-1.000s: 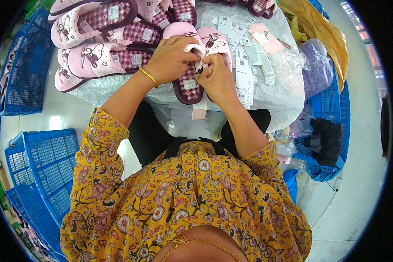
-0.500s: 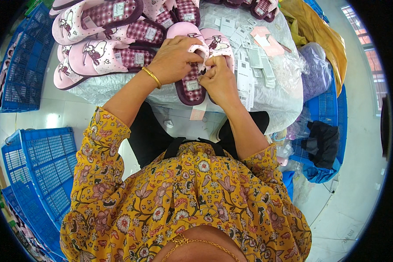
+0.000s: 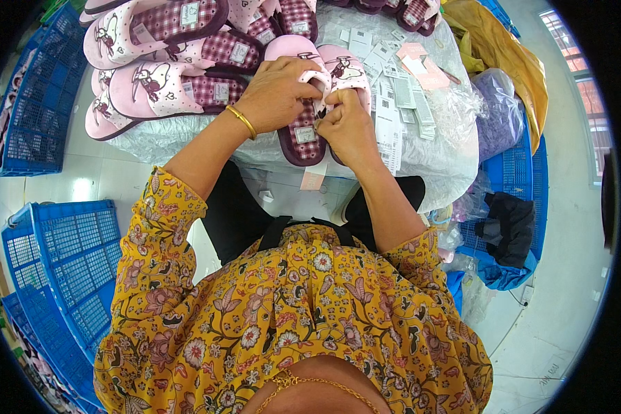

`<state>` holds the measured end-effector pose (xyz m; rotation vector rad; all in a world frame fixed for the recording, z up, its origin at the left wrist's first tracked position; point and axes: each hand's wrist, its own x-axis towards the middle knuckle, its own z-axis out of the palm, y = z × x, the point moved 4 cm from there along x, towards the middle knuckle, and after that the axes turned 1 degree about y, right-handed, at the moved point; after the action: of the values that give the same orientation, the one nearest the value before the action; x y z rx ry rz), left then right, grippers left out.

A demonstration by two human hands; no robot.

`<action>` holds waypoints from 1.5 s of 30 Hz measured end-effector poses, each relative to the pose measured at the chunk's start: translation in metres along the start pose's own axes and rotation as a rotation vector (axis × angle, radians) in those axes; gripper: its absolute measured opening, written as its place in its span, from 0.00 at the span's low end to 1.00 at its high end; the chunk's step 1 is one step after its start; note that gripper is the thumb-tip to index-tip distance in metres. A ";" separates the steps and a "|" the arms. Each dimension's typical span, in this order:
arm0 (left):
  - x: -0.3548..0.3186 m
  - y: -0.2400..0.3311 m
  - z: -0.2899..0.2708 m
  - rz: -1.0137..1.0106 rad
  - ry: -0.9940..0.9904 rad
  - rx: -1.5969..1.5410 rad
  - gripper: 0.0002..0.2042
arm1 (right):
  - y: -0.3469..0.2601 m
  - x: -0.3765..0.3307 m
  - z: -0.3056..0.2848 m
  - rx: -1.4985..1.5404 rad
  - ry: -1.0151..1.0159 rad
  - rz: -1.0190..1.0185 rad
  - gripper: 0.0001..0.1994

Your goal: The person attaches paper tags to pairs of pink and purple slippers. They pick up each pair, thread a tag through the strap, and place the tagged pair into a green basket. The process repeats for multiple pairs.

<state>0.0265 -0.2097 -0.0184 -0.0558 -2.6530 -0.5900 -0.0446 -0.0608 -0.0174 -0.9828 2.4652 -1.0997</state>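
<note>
my hands on the pink slippers

the table (image 3: 435, 172) has a clear plastic cover on it. a big pile of pink slippers (image 3: 165, 62) lies at my left. white paper tags (image 3: 393, 103) lie at my right. right in front of me is one pair of pink slippers (image 3: 303, 124) with checked insides. my left hand (image 3: 279, 93) grips the top of that pair. my right hand (image 3: 348, 127) pinches a small tag at the strap.

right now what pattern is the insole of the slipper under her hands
Maroon-and-white checked insole on the pink slipper, held by both hands; head view shows it best.
</note>
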 end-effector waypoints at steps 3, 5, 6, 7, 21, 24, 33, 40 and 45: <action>0.000 0.001 -0.001 -0.005 -0.006 -0.005 0.14 | 0.003 0.002 0.002 -0.008 -0.004 0.030 0.18; 0.001 0.001 0.000 -0.002 0.001 -0.008 0.13 | 0.000 0.003 0.003 -0.040 0.023 0.040 0.17; 0.001 0.001 0.000 0.000 0.005 -0.009 0.13 | -0.002 0.003 0.004 -0.056 0.036 0.044 0.17; 0.001 0.001 0.000 0.006 0.016 -0.005 0.12 | -0.003 0.003 0.005 -0.081 0.070 0.029 0.16; 0.021 0.001 0.004 0.109 -0.051 0.282 0.07 | -0.003 0.002 0.009 -0.089 0.202 -0.085 0.12; 0.022 0.003 0.008 0.145 -0.073 0.298 0.07 | 0.001 0.001 0.008 -0.051 0.205 -0.089 0.12; 0.034 0.006 0.014 0.330 -0.066 0.507 0.07 | 0.001 -0.056 -0.024 0.119 0.056 -0.083 0.16; 0.031 0.002 -0.001 0.303 -0.145 0.217 0.13 | 0.092 -0.120 0.008 -0.054 -0.218 0.004 0.31; 0.029 -0.003 0.004 0.301 -0.060 0.228 0.12 | 0.130 -0.089 0.056 0.145 -0.104 0.037 0.28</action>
<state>-0.0014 -0.2123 -0.0110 -0.4027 -2.6776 -0.1899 -0.0139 0.0318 -0.1536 -0.9235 2.2774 -1.1660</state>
